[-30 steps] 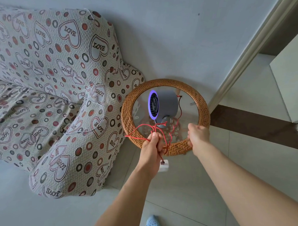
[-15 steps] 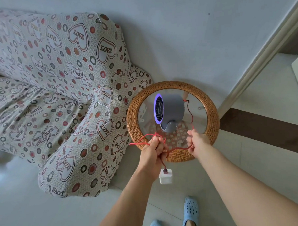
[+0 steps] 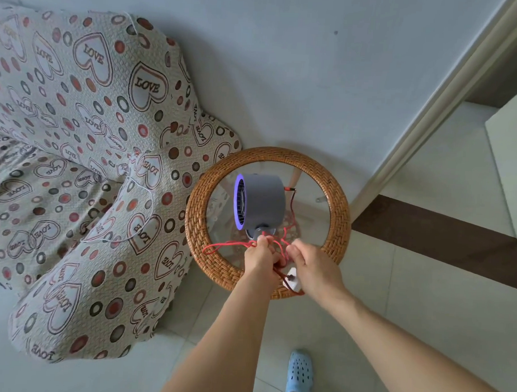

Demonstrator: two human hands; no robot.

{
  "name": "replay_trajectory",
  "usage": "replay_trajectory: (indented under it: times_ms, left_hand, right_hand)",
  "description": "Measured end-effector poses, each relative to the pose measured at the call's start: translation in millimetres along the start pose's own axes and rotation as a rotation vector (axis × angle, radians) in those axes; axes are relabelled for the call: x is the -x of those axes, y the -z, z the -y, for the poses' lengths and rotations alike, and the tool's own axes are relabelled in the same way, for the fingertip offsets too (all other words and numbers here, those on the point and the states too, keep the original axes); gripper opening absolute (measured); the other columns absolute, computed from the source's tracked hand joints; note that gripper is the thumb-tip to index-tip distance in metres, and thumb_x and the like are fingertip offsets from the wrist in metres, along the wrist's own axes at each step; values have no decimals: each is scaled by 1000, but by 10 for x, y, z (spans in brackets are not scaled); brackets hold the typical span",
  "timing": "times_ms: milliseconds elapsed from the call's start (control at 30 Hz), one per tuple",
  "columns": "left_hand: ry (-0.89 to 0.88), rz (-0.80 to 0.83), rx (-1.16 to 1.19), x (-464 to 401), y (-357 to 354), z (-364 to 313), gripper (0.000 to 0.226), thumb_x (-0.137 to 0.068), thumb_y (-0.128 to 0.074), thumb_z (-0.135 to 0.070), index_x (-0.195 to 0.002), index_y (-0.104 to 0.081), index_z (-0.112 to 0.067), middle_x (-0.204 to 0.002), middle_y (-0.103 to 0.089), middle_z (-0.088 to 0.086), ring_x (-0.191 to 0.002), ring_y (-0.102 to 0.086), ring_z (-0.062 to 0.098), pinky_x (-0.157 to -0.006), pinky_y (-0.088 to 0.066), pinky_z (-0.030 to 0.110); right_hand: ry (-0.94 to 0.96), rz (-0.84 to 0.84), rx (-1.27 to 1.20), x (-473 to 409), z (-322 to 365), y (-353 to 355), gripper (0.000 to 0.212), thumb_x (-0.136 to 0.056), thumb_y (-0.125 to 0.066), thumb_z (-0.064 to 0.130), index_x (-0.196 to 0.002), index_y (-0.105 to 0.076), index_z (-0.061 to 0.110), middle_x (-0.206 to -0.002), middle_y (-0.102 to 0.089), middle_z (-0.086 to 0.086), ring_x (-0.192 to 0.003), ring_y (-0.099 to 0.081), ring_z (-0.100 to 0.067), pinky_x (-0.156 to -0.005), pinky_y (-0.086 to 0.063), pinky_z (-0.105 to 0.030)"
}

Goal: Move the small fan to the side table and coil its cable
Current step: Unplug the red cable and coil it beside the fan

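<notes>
From the head camera, your left hand is clenched around a bundle of the thin red cable, one loop sticking out to the left of your fingers. Your right hand sits just beside it, its fingers pinching the same cable where the strands cross between your two hands. The small white plug block hangs just below your knuckles, over the near rim.

The small grey drum-shaped fan with the violet light ring already stands on the glass tabletop of the round wicker-rimmed side table — just beyond your fingertips, so the move looks done and the coiling is what remains.

To coil well, keep the left hand as the anchor and let the right feed slack in even loops; the strands look tangled, so loosen them before tightening. Pull gently — the cable runs up to the fan's back, and a tug could tip the fan.

The fan's axis lies level, its lit face pointing left toward the sofa draped in a heart-patterned cover, cable socket on the right.
</notes>
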State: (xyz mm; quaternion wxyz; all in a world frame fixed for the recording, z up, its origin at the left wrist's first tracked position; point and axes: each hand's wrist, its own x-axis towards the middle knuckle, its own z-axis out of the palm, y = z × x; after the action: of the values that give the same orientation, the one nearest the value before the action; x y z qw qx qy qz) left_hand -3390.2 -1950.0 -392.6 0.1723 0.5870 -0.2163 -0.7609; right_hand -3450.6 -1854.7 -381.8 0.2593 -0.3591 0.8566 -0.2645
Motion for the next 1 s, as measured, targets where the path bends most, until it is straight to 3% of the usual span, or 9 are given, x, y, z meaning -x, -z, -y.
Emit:
replay_trajectory:
  times_ms: [167,267,367,467,567,633,733,867,1000]
  left_hand:
    - [131,40,-90,-174,-203,78,38,-94,-58,-41,-71,-59,-10,-57,-57,2,-51,-57,16,-57,-51,28]
    - [121,77,-89,-213,-262,73,32,-97,-57,-30,-71,-54,-12,-44,-53,-3,-37,-53,10,-47,-47,23]
    - [95,68,-15,-200,-290,54,40,-102,-46,-32,-65,-45,-15,-38,-38,-4,-31,-36,9,-43,-37,24]
    - [59,72,153,-187,-317,61,45,-103,-42,-35,-62,-42,-16,-39,-35,-3,-33,-35,11,-50,-37,28]
    - [37,71,245,-141,-355,85,48,-103,-42,-39,-60,-42,-17,-40,-39,-3,-35,-38,11,-50,-41,28]
    - [51,74,282,-105,-372,115,49,-101,-44,-41,-59,-42,-17,-42,-41,-2,-37,-40,12,-51,-44,29]
    - [89,81,335,-77,-346,165,47,-101,-45,-41,-61,-42,-15,-46,-38,0,-41,-41,15,-55,-45,30]
    - [104,114,350,-88,-331,225,50,-102,-41,-40,-62,-42,-11,-44,-41,4,-41,-46,18,-56,-49,32]
    - [5,126,116,-193,-262,288,46,-103,-42,-36,-77,-58,-3,-65,-71,13,-66,-70,24,-83,-56,44]
  right_hand:
    - [185,86,136,-66,-114,143,25,-100,-34,42,-104,-57,33,-93,-71,-5,-88,-65,-29,-64,-44,-36]
    - [174,120,155,-82,-205,173,33,-100,-33,45,-107,-61,29,-89,-71,-2,-83,-65,-25,-63,-44,-35]
    - [-69,147,-160,-100,-317,132,43,-100,-33,49,-68,-54,29,-61,-59,9,-57,-55,-11,-66,-48,-39]
    - [-514,303,-524,-67,-361,110,67,-95,-22,66,-63,-54,16,-47,-56,6,-39,-45,-8,-45,-39,-24]
    - [-743,604,-906,-68,-413,-2,97,-83,-9,82,-90,-66,3,-81,-71,-21,-60,-61,-23,-51,-46,-23]
    - [-783,532,-1267,-166,-429,-109,100,-81,-11,83,-111,-68,6,-123,-62,-28,-95,-68,-30,-70,-54,-33]
    - [-854,250,-1548,-372,-420,-160,81,-88,-31,73,-124,-62,8,-121,-68,-17,-105,-68,-26,-77,-56,-35]
    - [-932,73,-1457,-560,-303,-139,39,-87,-64,42,-96,-68,5,-85,-72,-13,-88,-71,-29,-96,-52,-45]
    - [-960,-127,-1250,-647,-224,-29,3,-88,-61,4,-87,-64,2,-48,-65,0,-57,-62,-19,-54,-56,-25]
